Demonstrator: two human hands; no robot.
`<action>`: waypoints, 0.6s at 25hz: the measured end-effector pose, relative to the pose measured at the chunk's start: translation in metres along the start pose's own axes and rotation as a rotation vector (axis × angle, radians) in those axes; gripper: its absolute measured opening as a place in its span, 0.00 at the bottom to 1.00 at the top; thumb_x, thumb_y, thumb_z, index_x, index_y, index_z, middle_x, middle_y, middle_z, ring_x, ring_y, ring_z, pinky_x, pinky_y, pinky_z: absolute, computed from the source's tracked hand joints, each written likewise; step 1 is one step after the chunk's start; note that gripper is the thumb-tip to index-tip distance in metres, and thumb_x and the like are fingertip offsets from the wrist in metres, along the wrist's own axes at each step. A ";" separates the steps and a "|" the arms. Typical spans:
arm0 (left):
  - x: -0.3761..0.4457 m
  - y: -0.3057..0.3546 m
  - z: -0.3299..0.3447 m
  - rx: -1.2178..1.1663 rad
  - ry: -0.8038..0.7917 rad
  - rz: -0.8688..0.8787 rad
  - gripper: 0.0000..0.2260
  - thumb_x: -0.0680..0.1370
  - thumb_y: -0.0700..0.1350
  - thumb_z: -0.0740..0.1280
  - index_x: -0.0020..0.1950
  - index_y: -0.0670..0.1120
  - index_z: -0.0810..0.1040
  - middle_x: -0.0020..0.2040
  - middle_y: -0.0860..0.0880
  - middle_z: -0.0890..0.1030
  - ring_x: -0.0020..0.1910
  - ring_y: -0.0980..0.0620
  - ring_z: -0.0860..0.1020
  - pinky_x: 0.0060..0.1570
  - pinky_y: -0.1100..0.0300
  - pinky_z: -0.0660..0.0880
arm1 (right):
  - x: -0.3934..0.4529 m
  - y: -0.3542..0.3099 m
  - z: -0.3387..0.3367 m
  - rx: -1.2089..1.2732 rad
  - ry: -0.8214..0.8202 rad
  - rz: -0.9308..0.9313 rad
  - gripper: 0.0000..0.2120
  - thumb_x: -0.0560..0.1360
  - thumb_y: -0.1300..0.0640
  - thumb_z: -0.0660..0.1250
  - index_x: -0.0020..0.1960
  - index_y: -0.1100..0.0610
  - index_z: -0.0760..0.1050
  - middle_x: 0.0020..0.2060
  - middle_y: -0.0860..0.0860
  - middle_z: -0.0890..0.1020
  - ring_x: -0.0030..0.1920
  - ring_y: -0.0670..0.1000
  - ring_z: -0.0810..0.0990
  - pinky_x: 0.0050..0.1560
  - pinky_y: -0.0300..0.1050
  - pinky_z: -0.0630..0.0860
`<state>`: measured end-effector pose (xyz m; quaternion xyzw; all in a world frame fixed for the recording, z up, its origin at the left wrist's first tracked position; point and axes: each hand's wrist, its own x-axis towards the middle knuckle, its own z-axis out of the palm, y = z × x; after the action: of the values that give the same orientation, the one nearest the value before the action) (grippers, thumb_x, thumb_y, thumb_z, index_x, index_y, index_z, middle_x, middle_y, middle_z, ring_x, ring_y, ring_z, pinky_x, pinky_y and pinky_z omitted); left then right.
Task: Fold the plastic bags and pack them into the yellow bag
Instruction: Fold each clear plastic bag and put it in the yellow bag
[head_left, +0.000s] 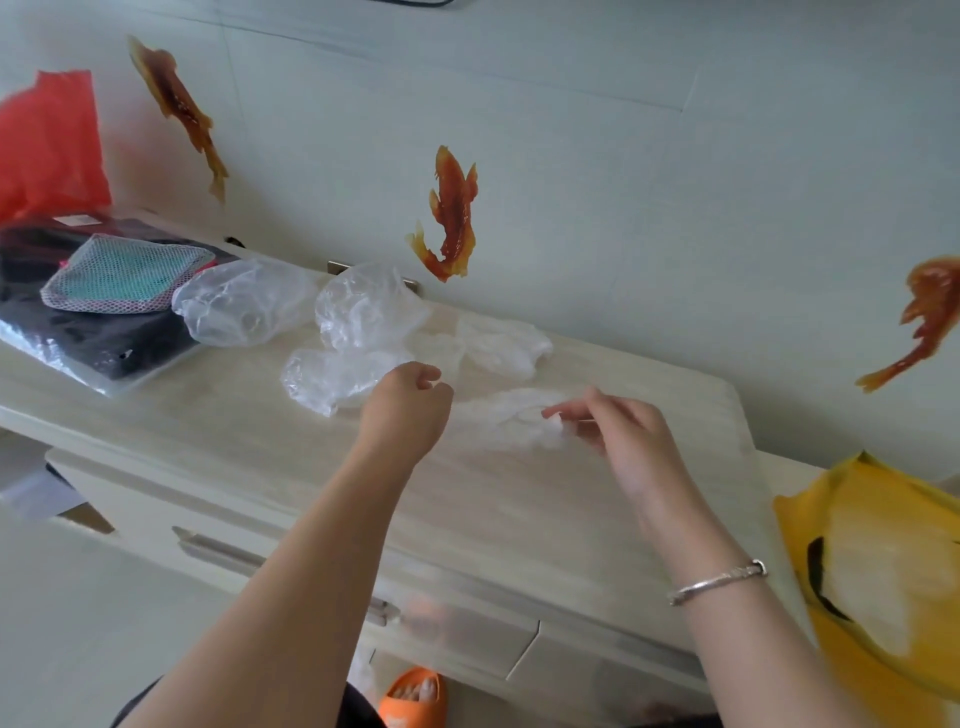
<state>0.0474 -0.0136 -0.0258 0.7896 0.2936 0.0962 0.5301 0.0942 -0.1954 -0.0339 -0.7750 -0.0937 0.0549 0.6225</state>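
thin clear plastic bag (511, 415) stretched low over the desk (260, 431) between left hand (410, 402), grip curled on one edge, and right hand (618, 431), grip pinching the other edge between thumb and fingertips; yellow bag (883, 587) well apart at the desk's right end. likely to slip from either pinch or crease crooked, film being slick and limp; loose bags (363, 332) just behind could catch and drag. hard to trace held bag's outline against pale top; yellow bag cut off at frame edge, mouth unclear.
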 end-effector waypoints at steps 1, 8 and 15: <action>-0.003 0.003 0.004 -0.005 -0.016 0.017 0.15 0.78 0.42 0.60 0.64 0.47 0.76 0.59 0.50 0.77 0.53 0.50 0.75 0.48 0.61 0.68 | -0.005 -0.001 -0.011 0.059 0.022 0.022 0.24 0.82 0.57 0.56 0.32 0.55 0.83 0.40 0.52 0.86 0.45 0.49 0.83 0.52 0.42 0.78; -0.028 0.027 0.062 -0.055 -0.373 0.034 0.19 0.75 0.60 0.66 0.54 0.46 0.78 0.49 0.49 0.80 0.46 0.51 0.77 0.45 0.59 0.72 | -0.016 0.007 -0.061 0.278 0.112 0.122 0.19 0.79 0.59 0.62 0.31 0.56 0.83 0.39 0.53 0.85 0.41 0.52 0.82 0.47 0.47 0.79; -0.020 0.053 0.116 -0.157 -0.501 0.034 0.02 0.74 0.40 0.70 0.46 0.44 0.80 0.34 0.50 0.78 0.29 0.55 0.74 0.28 0.69 0.69 | 0.004 0.017 -0.094 0.481 0.136 0.180 0.11 0.77 0.66 0.62 0.52 0.55 0.80 0.43 0.53 0.84 0.42 0.52 0.82 0.46 0.47 0.80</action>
<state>0.1042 -0.1293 -0.0240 0.7500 0.1314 -0.0709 0.6443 0.1180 -0.2874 -0.0297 -0.6119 0.0332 0.0785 0.7863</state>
